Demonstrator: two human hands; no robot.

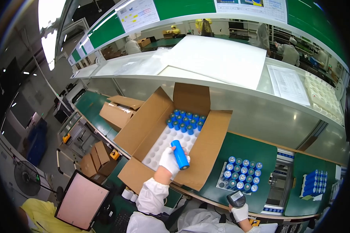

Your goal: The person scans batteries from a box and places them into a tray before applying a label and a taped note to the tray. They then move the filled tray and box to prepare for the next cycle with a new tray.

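Note:
My left hand, in a white glove, holds a blue cylindrical cell over the near end of an open cardboard box. Inside the box lies a white tray with round pockets; several blue cells stand in its far rows. My right hand, also gloved, grips a dark handheld scanner low at the table's near edge. To the right of the box, a small white tray of upright blue cells rests on the green table.
Further right lies another tray of blue cells. A shelf above carries white foam sheets, papers and a white pocket tray. More cardboard boxes stand left. A monitor sits lower left. Other people work in the background.

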